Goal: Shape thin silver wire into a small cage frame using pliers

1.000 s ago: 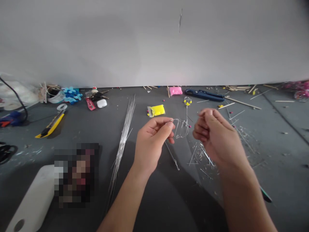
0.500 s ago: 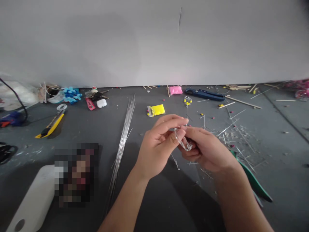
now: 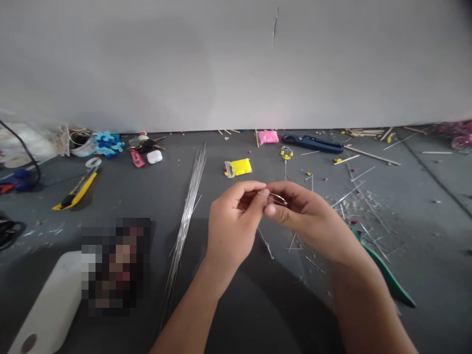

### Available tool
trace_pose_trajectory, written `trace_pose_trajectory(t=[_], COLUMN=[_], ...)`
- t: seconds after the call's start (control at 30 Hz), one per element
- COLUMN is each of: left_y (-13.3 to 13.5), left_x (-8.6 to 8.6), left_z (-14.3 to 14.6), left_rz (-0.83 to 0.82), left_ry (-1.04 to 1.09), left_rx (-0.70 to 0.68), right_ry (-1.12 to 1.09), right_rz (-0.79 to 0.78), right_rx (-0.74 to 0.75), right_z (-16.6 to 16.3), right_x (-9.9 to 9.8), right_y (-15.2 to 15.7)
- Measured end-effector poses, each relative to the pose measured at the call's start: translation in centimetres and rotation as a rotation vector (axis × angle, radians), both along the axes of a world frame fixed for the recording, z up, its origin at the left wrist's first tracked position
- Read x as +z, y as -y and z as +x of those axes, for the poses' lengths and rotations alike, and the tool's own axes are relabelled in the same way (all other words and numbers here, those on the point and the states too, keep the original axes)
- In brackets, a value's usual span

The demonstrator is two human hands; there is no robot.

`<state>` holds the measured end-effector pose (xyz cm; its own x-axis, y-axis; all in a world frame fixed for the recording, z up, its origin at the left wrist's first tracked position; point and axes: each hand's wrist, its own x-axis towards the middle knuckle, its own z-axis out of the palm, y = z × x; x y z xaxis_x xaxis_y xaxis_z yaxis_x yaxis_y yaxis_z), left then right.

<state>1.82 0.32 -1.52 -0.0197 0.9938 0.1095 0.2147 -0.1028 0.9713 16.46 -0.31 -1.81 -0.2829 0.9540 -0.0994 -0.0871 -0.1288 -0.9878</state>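
Between my two hands is a small loop of bent silver wire (image 3: 277,198), partly hidden by the fingers. My left hand (image 3: 236,221) pinches its left end between thumb and index finger. My right hand (image 3: 309,221) is closed around the other side, thumb low and fingers curled behind. Under my left hand a twisted piece of wire (image 3: 268,248) lies on the table. Just beyond the hands rests a wire stem with a round top carrying yellow bits (image 3: 286,154). A bag of yellow clay (image 3: 240,167) lies past my left fingers.
Left of my hands lies a bundle of straight wires (image 3: 187,211). Green-handled pliers (image 3: 387,275) sit beside my right forearm, near scattered wire offcuts. Farther off are a blue cutter (image 3: 313,143), a pink packet (image 3: 268,137) and a yellow utility knife (image 3: 78,189).
The wire loop has turned to a flatter angle. My right hand has rotated, bringing its thumb to the near side, and my left fingers have drawn slightly left.
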Motion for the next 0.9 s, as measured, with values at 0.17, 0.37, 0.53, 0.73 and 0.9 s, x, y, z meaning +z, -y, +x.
trace_pose_trajectory(t=[0.17,0.37,0.53,0.73,0.9], left_y=[0.2,0.2,0.2,-0.2,-0.3], left_x=[0.6,0.9,0.4,-0.2,-0.6], left_z=[-0.1,0.1,0.0,-0.6,-0.7], left_rz=[-0.048,-0.060,0.077,0.308,0.438], left_ry=[0.064,0.102,0.004,-0.292,-0.439], left_rx=[-0.058,-0.075,0.000,0.060,0.125], right_ry=[0.066,0.026,0.072,0.131,0.160], right_rz=[-0.010,0.037,0.065,0.083,0.052], right_rx=[-0.176,-0.228,-0.258,-0.230,-0.219], right_z=[-0.3,-0.2,-0.5,-0.9,-1.5], right_x=[0.0,-0.5,-0.2,0.6,0.6], right_y=[0.0,-0.1,0.1,0.4,0.6])
